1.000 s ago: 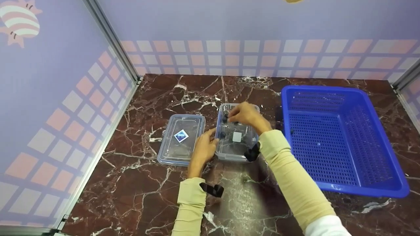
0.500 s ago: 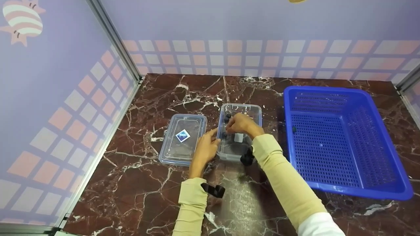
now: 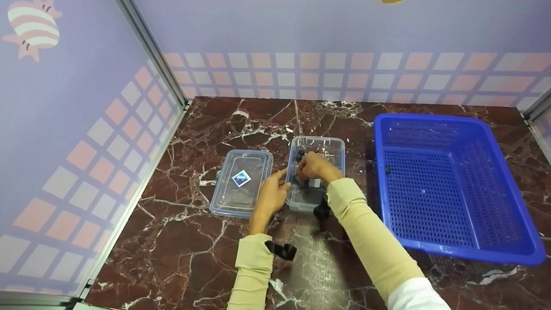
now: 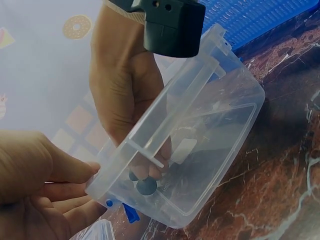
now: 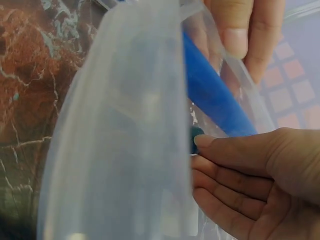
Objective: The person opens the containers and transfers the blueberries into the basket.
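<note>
Marbled desk supports a clear container, long axis running front to back. Right hand: grip closed in a pinch on a dark ball, inside the container near its left wall; the ball is round, without long axis or pointing end. Left hand, farther from it: fingers relaxed against that wall's outer face, holding nothing.

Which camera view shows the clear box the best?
Left wrist: the box appears close and nearly whole. Head shows it smaller, partly under the right hand; right wrist shows mostly one blurred wall.
</note>
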Available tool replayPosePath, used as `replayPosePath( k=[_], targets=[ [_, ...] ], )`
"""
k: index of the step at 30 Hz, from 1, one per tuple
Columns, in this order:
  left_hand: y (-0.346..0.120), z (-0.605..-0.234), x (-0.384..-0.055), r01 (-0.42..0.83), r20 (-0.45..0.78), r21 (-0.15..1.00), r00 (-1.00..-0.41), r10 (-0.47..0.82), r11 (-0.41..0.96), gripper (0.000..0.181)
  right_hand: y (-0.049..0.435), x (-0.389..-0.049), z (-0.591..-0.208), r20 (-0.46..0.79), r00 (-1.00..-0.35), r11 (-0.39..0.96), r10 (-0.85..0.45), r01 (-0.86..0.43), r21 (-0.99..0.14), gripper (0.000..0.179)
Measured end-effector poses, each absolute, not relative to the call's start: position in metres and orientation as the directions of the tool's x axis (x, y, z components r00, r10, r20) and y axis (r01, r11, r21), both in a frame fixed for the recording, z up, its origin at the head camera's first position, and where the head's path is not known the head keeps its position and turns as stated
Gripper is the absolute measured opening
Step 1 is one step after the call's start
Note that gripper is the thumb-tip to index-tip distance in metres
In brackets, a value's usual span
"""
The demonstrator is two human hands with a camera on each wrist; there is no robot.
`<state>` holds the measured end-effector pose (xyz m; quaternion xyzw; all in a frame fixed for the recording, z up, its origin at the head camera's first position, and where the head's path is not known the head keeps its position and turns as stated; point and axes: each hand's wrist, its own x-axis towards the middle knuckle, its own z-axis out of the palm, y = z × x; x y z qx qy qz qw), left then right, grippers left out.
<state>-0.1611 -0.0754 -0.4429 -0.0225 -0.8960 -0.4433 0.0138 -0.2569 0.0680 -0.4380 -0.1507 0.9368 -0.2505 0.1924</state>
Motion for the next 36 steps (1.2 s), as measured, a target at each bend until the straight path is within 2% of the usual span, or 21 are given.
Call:
replayPosePath(
  k=[14,25,36],
  targets=[
    [-0.075,-0.446,-0.162,0.068,0.057,0.797,-0.998,0.038,0.600,0.041,0.064,-0.255,-0.436,-0.311,-0.876,0.844,-0.369,-0.175,-0.508,0.013],
    [-0.075,-0.443,-0.162,0.048,0.037,0.794,-0.999,0.031,0.606,0.041,0.083,-0.258,-0.413,-0.264,-0.875,0.762,-0.406,-0.164,-0.626,0.016],
    [-0.075,-0.443,-0.161,0.056,0.043,0.802,-0.998,0.036,0.595,0.041,0.105,-0.264,-0.396,-0.258,-0.893,0.723,-0.369,-0.102,-0.683,0.019]
  ],
)
